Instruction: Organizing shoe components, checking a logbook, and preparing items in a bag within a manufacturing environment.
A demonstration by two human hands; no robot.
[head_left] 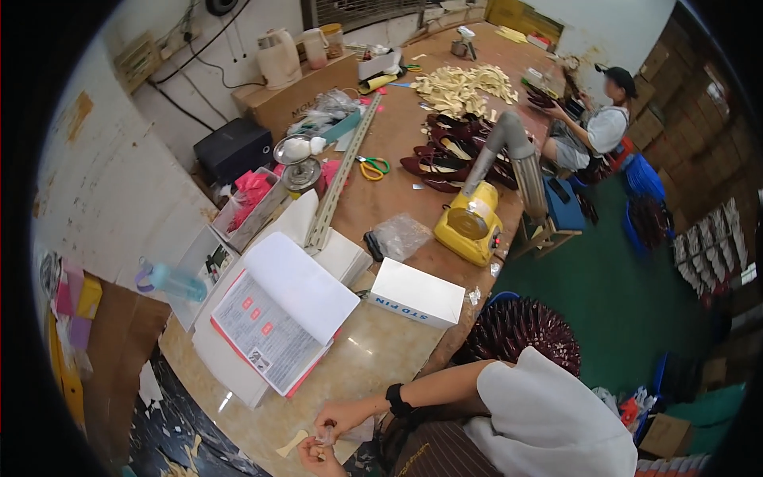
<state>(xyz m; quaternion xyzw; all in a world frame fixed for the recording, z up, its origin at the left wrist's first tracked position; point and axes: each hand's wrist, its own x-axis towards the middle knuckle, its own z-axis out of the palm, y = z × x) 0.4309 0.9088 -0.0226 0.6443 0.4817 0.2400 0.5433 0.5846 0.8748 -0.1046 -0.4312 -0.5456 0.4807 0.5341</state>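
At the lower edge, my right hand (pixel 343 415), with a black band at its wrist, pinches a small, pale, see-through piece (pixel 324 434) that looks like plastic. Just below it, my left hand (pixel 318 459) has its fingers curled in close to the same spot. Whatever lies inside those fingers is too small to make out. A cream insole-shaped piece (pixel 292 444) rests on the tabletop left of my hands. Under my right wrist lies clear plastic film (pixel 363 430), with a cream sheet (pixel 346 450) beside it.
Beyond my hands lie an open binder (pixel 274 318) and a white box (pixel 417 292). Farther off are a yellow machine with a grey hose (pixel 469 226), dark red shoes (pixel 441 159), green-handled scissors (pixel 372 168) and cream pieces (pixel 465 87). A co-worker (pixel 596 131) sits at far right.
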